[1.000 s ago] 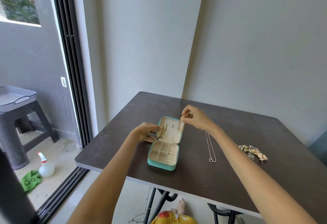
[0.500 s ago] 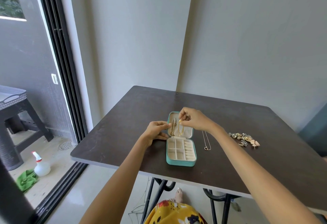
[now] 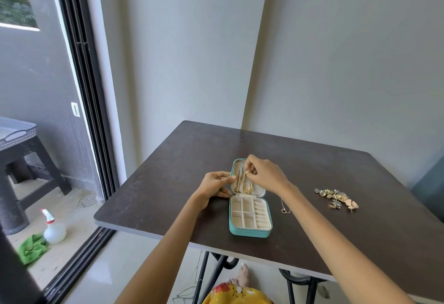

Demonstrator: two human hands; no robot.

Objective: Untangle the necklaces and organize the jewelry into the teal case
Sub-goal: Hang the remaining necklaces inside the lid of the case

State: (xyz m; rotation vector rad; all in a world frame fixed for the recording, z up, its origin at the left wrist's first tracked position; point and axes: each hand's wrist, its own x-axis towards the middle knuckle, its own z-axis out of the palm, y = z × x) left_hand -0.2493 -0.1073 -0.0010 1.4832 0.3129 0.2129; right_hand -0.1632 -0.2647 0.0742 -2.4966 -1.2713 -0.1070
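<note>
The teal case (image 3: 249,231) lies open on the dark table (image 3: 336,183), its cream compartments bare. Its raised lid (image 3: 236,168) carries two hanging chains. My right hand (image 3: 264,175) pinches the top of the gold necklace (image 3: 247,184) against the lid. My left hand (image 3: 215,184) grips the lid's left edge between thumb and fingers. A thin silver necklace (image 3: 284,208) with a small pendant lies right of the case, partly hidden by my right forearm. A pile of small jewelry (image 3: 336,198) sits further right.
The table stands in a wall corner; its front edge is near my body. A sliding glass door is on the left. Beyond it are a dark plastic stool (image 3: 16,150), a spray bottle (image 3: 54,228) and a green cloth (image 3: 32,248) on the floor.
The camera view has shifted, so the case now sits nearer the middle. My right hand has lowered the gold necklace onto the lid. My left hand stays on the lid's edge.
</note>
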